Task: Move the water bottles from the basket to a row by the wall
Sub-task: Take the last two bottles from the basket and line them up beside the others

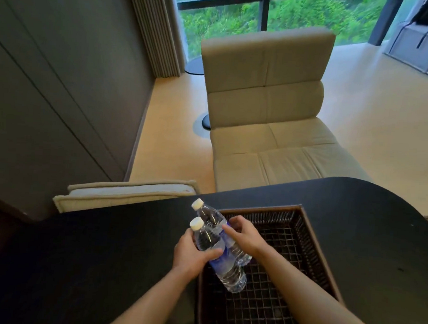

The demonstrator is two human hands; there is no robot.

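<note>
Two clear water bottles with white caps and blue labels are held above the left edge of a dark wicker basket (311, 231) on a black table (104, 255). My left hand (190, 253) grips the nearer bottle (227, 269) around its middle. My right hand (244, 234) grips the farther bottle (209, 216), whose base pokes out below my wrist. Both bottles tilt with caps pointing up and to the left. The basket's wire-grid floor shows no other bottles in the visible part.
A grey panelled wall (50, 91) stands at the left, past the table's left side. A beige lounge chair (267, 115) sits beyond the table, and a cushion (127, 194) lies by the table's far left edge. Windows are behind.
</note>
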